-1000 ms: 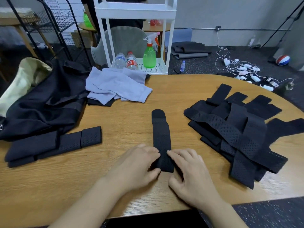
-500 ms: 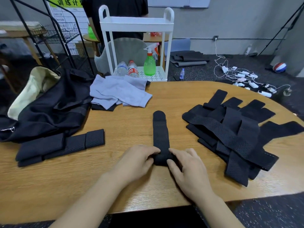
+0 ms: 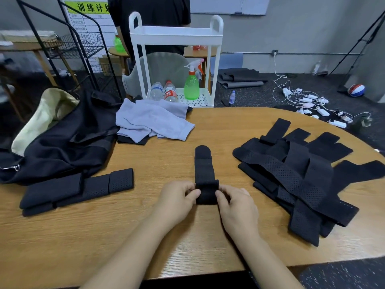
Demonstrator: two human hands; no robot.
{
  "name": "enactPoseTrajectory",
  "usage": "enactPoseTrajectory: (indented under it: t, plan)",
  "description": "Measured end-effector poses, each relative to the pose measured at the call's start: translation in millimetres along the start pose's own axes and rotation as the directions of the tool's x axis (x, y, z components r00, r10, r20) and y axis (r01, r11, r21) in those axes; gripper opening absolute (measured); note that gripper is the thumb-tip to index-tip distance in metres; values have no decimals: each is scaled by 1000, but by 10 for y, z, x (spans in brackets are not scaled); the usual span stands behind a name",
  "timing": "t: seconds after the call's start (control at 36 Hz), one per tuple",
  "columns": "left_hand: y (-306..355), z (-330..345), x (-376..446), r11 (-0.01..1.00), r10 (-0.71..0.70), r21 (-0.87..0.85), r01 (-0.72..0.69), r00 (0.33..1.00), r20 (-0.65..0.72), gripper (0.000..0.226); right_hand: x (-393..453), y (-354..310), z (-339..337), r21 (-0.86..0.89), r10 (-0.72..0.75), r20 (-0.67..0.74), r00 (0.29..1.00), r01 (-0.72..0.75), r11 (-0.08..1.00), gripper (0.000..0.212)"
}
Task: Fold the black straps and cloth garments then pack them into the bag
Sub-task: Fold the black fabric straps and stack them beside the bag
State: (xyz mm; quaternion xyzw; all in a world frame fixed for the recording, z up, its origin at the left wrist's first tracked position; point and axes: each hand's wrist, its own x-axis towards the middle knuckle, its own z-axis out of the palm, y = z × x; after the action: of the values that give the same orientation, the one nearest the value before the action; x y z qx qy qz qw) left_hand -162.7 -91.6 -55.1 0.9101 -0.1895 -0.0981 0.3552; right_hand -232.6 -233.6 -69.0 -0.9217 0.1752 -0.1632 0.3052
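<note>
Head view is showing the left hand (image 3: 177, 200) and right hand (image 3: 237, 207) pinching the near end of a long black strap (image 3: 203, 165) lying mid-tabletop (image 3: 187, 236). Bare wood is sitting near the front edge. A messy pile of black straps (image 3: 302, 176) is lying right, folded black straps (image 3: 75, 189) and a black bag (image 3: 68, 140) left.

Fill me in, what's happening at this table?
A person is folding black straps at a wooden table. Both hands, left hand and right hand, pinch the near end of one strap, doubled over on itself at that end, its far end lying flat. A few folded straps lie to the left beside the black bag. A pile of unfolded straps waits on the right, and a grey garment lies unfolded behind.
</note>
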Motion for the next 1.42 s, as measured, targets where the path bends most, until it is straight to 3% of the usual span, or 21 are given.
enactPoseTrajectory:
  t: [0.33, 0.61, 0.67, 0.75, 0.86, 0.97, 1.08, 1.17, 1.33, 1.42]
  plan:
    - [58, 52, 198, 984, -166, -73, 164, 985, -34, 26, 183, -134, 67, -161, 171, -3, 985, -169, 972, 31]
    - [66, 101, 292, 973, -208, 84, 215, 974, -86, 25, 244, -169, 105, -294, 145, -22, 989, -145, 945, 28]
    - [57, 123, 289, 977, -166, 113, 182, 976, -138, 25, 249, -166, 118, -295, 103, -28, 994, -107, 950, 22]
    - [71, 129, 235, 970, -69, 216, 115, 975, -211, 21, 268, -86, 199, -326, -138, -96, 986, 100, 940, 8]
    - [-17, 192, 183, 941, 219, 307, -143, 948, -230, 4, 323, 33, 263, -375, -301, -115, 947, 239, 896, 17]
    - [-158, 219, 168, 885, 409, 316, -343, 896, -172, 12, 288, 100, 217, -349, -369, -98, 924, 315, 882, 17]
    - [-157, 96, -2, 886, 372, 286, -366, 928, 33, 53, 135, 200, 150, -318, -413, -59, 909, 375, 871, 18]
    - [-195, 41, -144, 860, 364, 325, -393, 920, 148, 70, -2, 244, 104, -290, -409, -6, 913, 390, 874, 28]
    - [-232, 3, -290, 826, 422, 345, -446, 895, 146, 66, -232, 183, -73, -197, -365, 137, 921, 386, 901, 40]
    - [-221, 14, -324, 857, 397, 302, -418, 908, 133, 66, -293, 193, -131, -173, -366, 192, 911, 399, 901, 51]
